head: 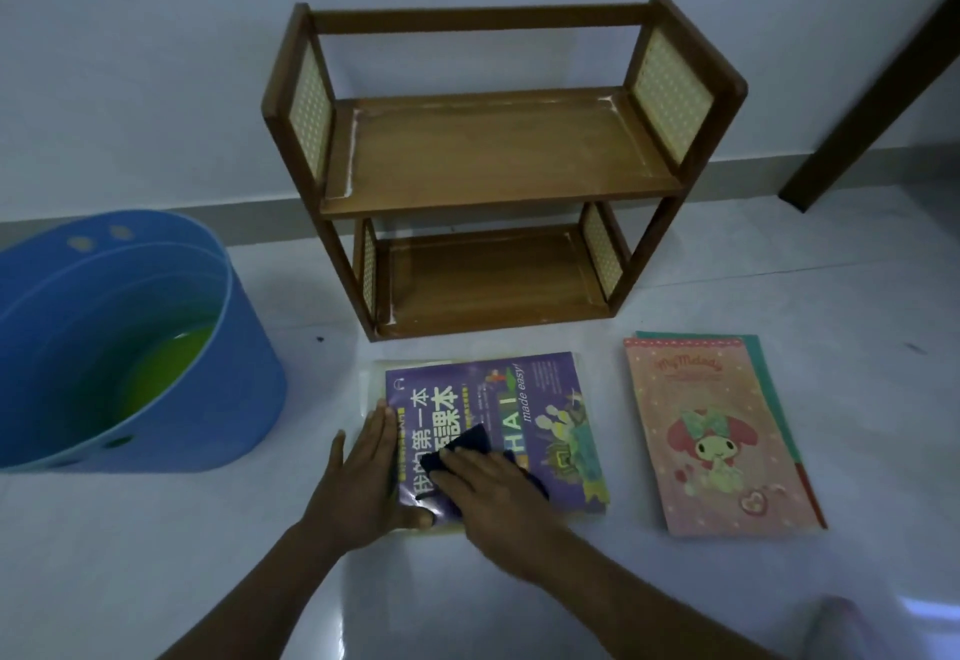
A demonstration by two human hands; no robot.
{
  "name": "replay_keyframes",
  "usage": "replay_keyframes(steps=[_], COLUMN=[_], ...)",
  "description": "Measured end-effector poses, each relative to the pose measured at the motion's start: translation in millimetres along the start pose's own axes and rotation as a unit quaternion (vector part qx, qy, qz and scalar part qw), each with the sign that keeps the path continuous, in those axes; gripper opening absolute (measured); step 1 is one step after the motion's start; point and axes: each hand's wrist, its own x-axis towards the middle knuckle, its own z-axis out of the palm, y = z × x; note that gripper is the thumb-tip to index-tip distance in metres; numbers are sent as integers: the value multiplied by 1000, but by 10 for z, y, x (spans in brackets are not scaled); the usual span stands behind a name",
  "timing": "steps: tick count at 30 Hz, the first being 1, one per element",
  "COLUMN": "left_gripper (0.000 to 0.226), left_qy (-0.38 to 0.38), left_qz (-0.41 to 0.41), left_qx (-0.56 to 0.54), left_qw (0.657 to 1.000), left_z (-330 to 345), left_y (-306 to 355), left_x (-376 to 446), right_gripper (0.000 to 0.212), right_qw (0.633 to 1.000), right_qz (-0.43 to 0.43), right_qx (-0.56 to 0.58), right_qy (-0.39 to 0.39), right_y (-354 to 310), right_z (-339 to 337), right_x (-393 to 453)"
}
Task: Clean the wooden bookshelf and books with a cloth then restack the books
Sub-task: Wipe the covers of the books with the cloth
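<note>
Floor point(675, 581): pale, glossy; white wall beyond.
Bucket point(218, 399): blue, far left of hands.
Left hand point(363, 472): flat, steadying purple book point(550, 431).
Right hand point(498, 498): fingers straight, pressing dark cloth point(467, 446) onto cover.
Bookshelf point(493, 155): bare, beyond hands.
Pink book point(711, 436): right.

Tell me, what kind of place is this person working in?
Probably a room in a home, on the floor. A small wooden bookshelf stands against a plain wall with a skirting board, a blue tub sits nearby, and a pink children's book lies on the glossy floor.
</note>
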Motion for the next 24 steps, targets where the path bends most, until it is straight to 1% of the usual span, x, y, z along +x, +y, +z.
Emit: replay_keyframes(steps=[1, 2, 3, 4, 5, 6, 7, 8, 9, 10, 11, 12, 13, 14, 15, 16, 17, 19, 20, 21, 22, 23, 24], left_gripper=[133, 133, 132, 132, 132, 133, 134, 135, 136, 135, 134, 133, 133, 135, 137, 137, 136, 135, 135, 136, 136, 135, 133], left_qy=[-8, -24, -33, -29, -23, -21, -15, -3, 15, 32, 42, 49, 50, 45, 35, 25, 20, 18, 19, 20, 24, 36, 52], left_qz=[-5, -10, -14, -16, -16, -16, -15, -12, -3, 11, 22, 23, 13, -4, -23, -39, -46, -38, -37, -38, -39, -33, -19], left_qx=[1, 3, 0, -5, -12, -20, -33, -41, -40, -27, -15, -12, -19, -26, -34, -39, -40, -35, -35, -36, -34, -27, -12], left_qw=[1000, 1000, 999, 999, 1000, 999, 999, 999, 999, 999, 999, 998, 999, 999, 999, 998, 998, 998, 999, 998, 998, 998, 998], left_z=[-2, 0, 8, 16, 31, 40, 60, 81, 110, 123, 150, 161, 159, 145, 137, 130, 126, 113, 109, 111, 120, 134, 157], left_y=[4, 7, -4, -5, -8, -4, -2, 2, -11, -32, -57, -73, -75, -74, -45, -16, 15, 62, 68, 58, 45, 39, 31], left_x=[-2, 1, 7, 27, 41, 57, 72, 80, 70, 51, 17, -15, -34, -60, -59, -51, -33, -11, -14, -18, -22, -36, -54], right_gripper=[50, 46, 44, 44, 47, 52, 58, 64, 68, 70, 70, 69, 66, 62, 58, 57, 57, 54, 53, 54, 57, 58, 57], right_qw=[1000, 999, 994, 978, 952, 929, 923, 935, 955, 977, 987, 987, 986, 989, 993, 992, 981, 943, 932, 933, 944, 963, 982], right_qz=[-14, 18, 94, 201, 303, 369, 384, 355, 295, 209, 125, 65, 32, 24, 42, 95, 173, 319, 351, 350, 320, 260, 176], right_qx=[-23, -43, -50, -43, -19, -2, -8, -8, 13, 49, 90, 112, 127, 122, 101, 87, 84, 97, 95, 84, 76, 69, 67], right_qy=[-3, -1, 11, 35, 44, 29, 19, 8, 2, -11, -47, -92, -99, -76, -41, -17, -4, -7, -11, -15, -17, -9, -4], right_y=[159, 344, 525, 673, 747, 725, 615, 434, 197, -50, -267, -382, -340, -207, -31, 181, 413, 735, 751, 660, 498, 279, 31], right_z=[-47, -119, -192, -271, -325, -356, -361, -330, -273, -198, -117, -86, -104, -96, -124, -173, -246, -429, -460, -451, -405, -325, -219], right_x=[73, 147, 229, 300, 362, 417, 470, 505, 531, 540, 524, 533, 572, 640, 700, 755, 798, 828, 816, 802, 760, 684, 584])
